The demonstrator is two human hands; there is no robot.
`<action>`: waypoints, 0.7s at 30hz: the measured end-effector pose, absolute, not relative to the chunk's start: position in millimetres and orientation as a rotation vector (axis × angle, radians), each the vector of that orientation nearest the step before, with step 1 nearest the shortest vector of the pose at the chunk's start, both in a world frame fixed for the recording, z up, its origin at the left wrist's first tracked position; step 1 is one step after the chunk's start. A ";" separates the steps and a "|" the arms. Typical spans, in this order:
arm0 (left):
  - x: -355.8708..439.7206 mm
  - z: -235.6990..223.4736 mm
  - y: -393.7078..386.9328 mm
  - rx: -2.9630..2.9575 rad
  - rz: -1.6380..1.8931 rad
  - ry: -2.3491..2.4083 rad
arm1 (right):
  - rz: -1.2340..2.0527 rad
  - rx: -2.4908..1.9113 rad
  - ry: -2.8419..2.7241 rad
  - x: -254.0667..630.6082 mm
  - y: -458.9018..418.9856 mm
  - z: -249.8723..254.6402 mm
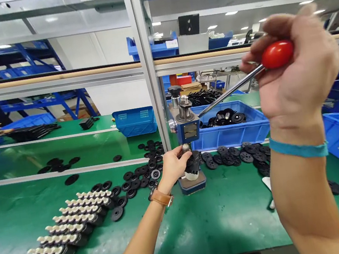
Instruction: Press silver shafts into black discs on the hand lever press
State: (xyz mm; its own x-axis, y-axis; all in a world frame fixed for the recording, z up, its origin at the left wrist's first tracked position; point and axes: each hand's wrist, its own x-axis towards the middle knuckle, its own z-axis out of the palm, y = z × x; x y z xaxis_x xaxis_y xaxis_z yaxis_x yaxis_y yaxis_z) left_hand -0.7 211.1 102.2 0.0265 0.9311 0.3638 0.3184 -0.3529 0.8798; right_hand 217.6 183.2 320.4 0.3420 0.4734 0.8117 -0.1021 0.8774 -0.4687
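Note:
A blue hand press [189, 131] stands on the green bench, its long metal lever [231, 89] slanting up to the right. My right hand [295, 62] is curled loosely around the red knob [277, 54] at the lever's end. At the press, my left hand [175, 163] has thumb and index finger closed on a small metal-topped piece [185, 147] below the press head. Under those fingers is a black part [194, 162] on a white holder [192, 176], which sits on the press base [193, 185]. The fingertips partly hide how the pieces meet.
Rows of black parts with cream tops [72, 225] stand at the left. Loose black discs [136, 180] lie around the press, with more discs [226, 156] to its right. Behind is a blue bin [232, 134] of black parts. A metal post [146, 61] rises beside the press.

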 end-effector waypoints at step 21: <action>0.2 96.3 215.2 1.584 1.367 1.117 | 0.396 -0.297 -1.037 200.3 193.8 313.0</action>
